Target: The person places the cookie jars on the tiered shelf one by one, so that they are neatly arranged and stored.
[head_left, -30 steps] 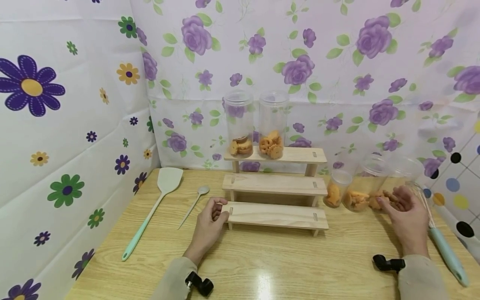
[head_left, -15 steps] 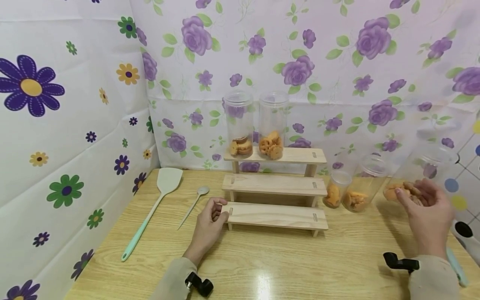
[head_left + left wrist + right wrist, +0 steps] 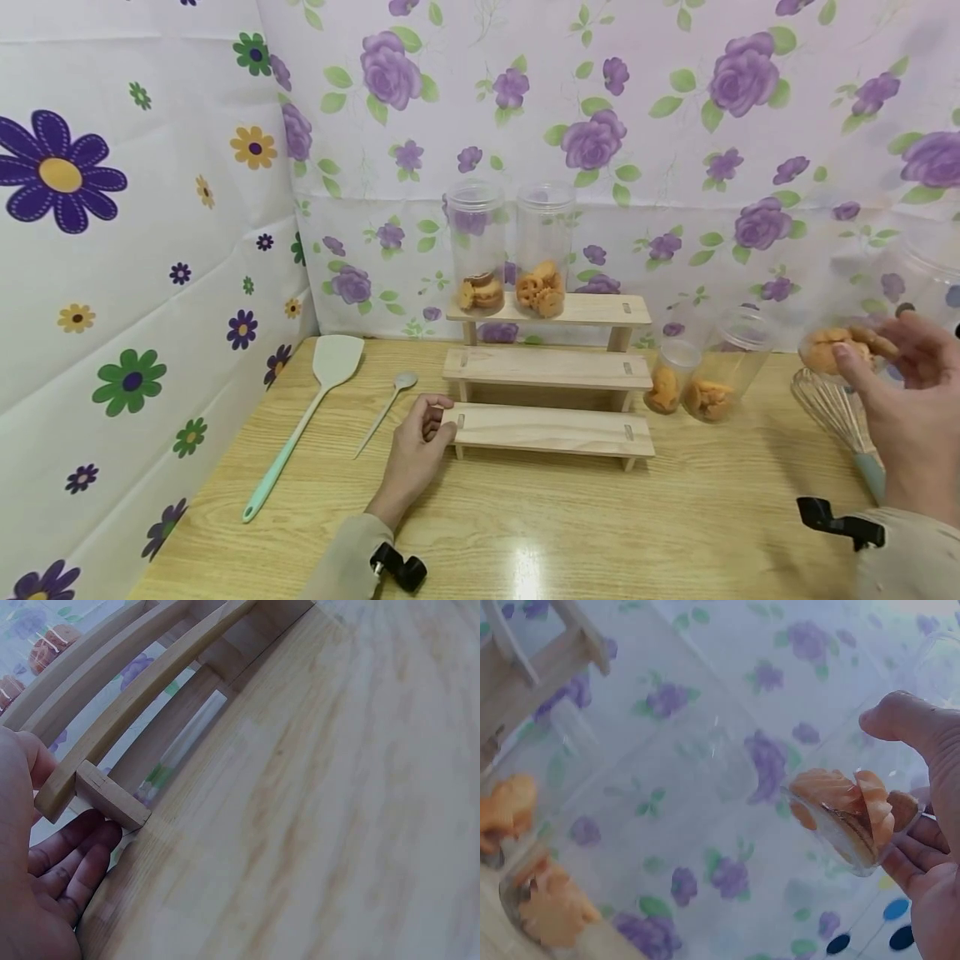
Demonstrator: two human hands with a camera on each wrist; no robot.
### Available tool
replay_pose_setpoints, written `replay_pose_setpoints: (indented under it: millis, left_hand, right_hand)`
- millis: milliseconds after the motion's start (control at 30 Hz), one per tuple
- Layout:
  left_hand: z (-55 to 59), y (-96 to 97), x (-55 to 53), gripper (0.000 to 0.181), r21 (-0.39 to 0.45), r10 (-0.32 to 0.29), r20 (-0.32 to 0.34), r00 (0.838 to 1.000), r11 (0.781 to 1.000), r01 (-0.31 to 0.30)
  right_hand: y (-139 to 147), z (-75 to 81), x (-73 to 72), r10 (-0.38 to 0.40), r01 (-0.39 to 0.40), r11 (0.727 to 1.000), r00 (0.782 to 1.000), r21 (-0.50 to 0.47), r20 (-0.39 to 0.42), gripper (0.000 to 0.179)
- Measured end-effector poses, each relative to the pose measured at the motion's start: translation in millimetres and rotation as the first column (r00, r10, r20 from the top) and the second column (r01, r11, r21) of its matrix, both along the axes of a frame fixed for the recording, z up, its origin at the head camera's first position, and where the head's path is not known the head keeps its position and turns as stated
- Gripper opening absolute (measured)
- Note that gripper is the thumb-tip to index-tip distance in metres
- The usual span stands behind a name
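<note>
My right hand (image 3: pixel 918 400) grips the lower part of a clear jar (image 3: pixel 847 346) and holds it tilted above the right side of the table. Ridged golden cookies (image 3: pixel 847 806) lie at the jar's bottom in the right wrist view. My left hand (image 3: pixel 420 442) holds the left end of the lowest board of a three-step wooden shelf (image 3: pixel 551 429); in the left wrist view some fingers curl below that board. Two tall clear jars, the left one (image 3: pixel 478 250) and the right one (image 3: pixel 545 250), stand on the top step with cookies inside.
Right of the shelf, a small jar (image 3: pixel 671 379) and a taller jar (image 3: pixel 727 367) with cookies stand on the table. A whisk (image 3: pixel 832 408) lies partly behind my right hand. At left lie a pale spatula (image 3: pixel 337 362) and a small spoon (image 3: pixel 384 417).
My right hand has lifted the jar off the table and carried it right and up, away from the two other jars, uncovering the whisk's wires. The left hand has stayed in place.
</note>
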State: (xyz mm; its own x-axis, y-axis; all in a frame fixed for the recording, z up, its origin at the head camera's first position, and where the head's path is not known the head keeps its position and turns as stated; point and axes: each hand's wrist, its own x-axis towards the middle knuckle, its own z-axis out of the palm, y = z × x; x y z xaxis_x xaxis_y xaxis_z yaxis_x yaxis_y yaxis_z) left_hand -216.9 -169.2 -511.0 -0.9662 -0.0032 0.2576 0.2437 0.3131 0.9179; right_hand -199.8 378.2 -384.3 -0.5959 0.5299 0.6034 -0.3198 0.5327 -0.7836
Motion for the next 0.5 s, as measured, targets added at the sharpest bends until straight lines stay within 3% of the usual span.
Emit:
replay_pose_setpoints:
  millis: [233,367,500]
  left_hand:
    - [-1.3,-1.0,-0.9,0.027,-0.001,0.003,0.013,1.0,1.0,-0.003]
    - [-1.8,-1.0,-0.9,0.028,0.001,-0.002,0.008,1.0,1.0,0.002]
    - [-1.3,-0.8,-0.9,0.027,0.003,-0.005,0.002,1.0,1.0,0.005]
  right_hand:
    - [-26.1,20.3,-1.0,0.091,-0.09,0.995,0.996,0.04,-0.026,0.06]
    - [-44.5,23.1,-5.2,0.157,-0.154,0.985,0.987,0.072,-0.032,0.059]
    - [-61.8,23.6,-9.2,0.253,-0.251,0.967,0.967,0.038,-0.031,0.06]
